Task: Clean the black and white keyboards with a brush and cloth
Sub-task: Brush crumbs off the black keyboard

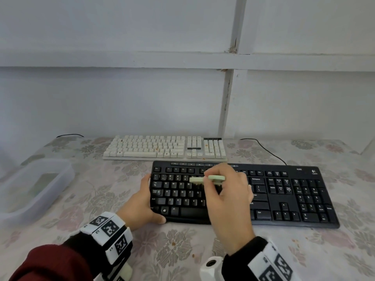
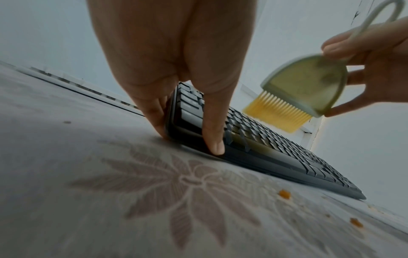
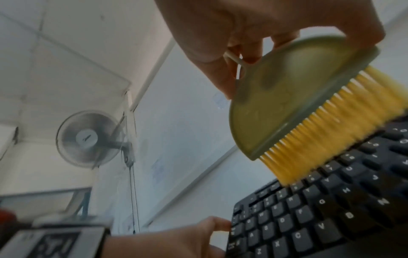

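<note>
At the far left of the flower-patterned tablecloth [image 1: 182,246] sits a translucent rectangular plastic tub [image 1: 34,187], well apart from the keyboards. Next comes the left hand [image 1: 142,207], wearing a black wrist strap with white coded markers; it clasps the left end of the black full-size plastic keyboard [image 1: 294,197], its fingers [image 2: 154,111] laid along the short side and its thumb [image 2: 213,132] pressed on the near front corner, so the hand is closed around that edge. The black keyboard lies flat on the cloth, close to the person. Behind it, nearer the wall and slightly to the left, lies the cream-white keyboard [image 1: 164,148], with small orange-brown crumbs on some keys.

Over the middle of the black keyboard's letter block, the right hand [image 1: 229,197] pinches a small pale-green half-round plastic brush with yellow bristles [image 3: 293,108], fingers clamped on its flat body, a thin loop handle poking up between them. The bristles point down and their tips meet the keys around the upper letter rows. Orange crumbs [image 2: 284,194] dot the cloth in front of the black keyboard. At the right, a black cable [image 1: 265,149] runs from that keyboard toward the wall.
</note>
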Demonstrator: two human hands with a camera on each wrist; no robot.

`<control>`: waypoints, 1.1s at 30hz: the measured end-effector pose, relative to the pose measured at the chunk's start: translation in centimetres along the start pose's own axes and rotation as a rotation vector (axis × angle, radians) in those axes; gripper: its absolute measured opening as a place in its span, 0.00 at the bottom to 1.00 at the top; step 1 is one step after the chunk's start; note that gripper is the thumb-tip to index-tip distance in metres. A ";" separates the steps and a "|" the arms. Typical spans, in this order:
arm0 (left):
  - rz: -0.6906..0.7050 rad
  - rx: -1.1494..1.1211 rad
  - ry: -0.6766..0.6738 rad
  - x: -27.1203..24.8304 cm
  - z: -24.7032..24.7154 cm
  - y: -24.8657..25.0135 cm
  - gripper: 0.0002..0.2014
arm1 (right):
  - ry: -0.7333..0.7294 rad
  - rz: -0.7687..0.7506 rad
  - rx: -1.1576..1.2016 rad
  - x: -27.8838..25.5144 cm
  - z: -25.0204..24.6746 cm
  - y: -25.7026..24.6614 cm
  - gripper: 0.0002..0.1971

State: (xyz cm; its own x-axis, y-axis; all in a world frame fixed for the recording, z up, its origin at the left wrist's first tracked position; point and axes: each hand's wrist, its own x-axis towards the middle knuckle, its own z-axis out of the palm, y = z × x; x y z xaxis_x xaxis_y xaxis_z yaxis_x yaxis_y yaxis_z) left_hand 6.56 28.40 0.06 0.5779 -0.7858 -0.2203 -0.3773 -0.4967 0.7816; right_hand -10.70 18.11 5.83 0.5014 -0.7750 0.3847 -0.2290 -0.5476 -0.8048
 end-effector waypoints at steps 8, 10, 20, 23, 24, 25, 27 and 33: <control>0.000 0.002 -0.001 0.0 0.0 0.0 0.60 | -0.022 0.036 0.190 0.9 -2.2 2.2 0.13; -0.004 -0.002 -0.004 0.0 0.0 0.0 0.60 | 0.026 0.037 0.125 1.1 -3.0 3.2 0.12; -0.008 -0.005 -0.001 0.0 0.1 -0.1 0.59 | -0.067 -0.004 0.186 0.9 -3.2 3.3 0.11; -0.003 0.001 0.000 0.0 0.0 -0.2 0.59 | 0.027 -0.032 0.097 1.2 -4.0 4.3 0.13; -0.003 0.009 0.002 0.0 0.0 -0.1 0.59 | 0.045 -0.046 0.083 1.3 -4.2 4.2 0.13; -0.003 0.014 0.006 0.0 0.1 -0.1 0.59 | 0.048 -0.064 0.101 1.3 -4.1 4.0 0.14; -0.005 0.017 0.012 -0.1 0.1 -0.1 0.59 | -0.004 -0.073 0.210 1.2 -3.8 3.6 0.13; -0.008 0.016 0.004 0.0 0.1 -0.2 0.59 | 0.026 0.001 0.183 2.1 -5.5 5.6 0.12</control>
State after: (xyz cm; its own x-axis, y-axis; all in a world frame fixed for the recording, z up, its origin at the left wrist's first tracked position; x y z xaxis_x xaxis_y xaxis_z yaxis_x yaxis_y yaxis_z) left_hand 6.58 28.47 -0.12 0.5838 -0.7803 -0.2243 -0.3839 -0.5088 0.7706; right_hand -15.48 11.64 4.59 0.4787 -0.7850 0.3932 -0.0731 -0.4820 -0.8731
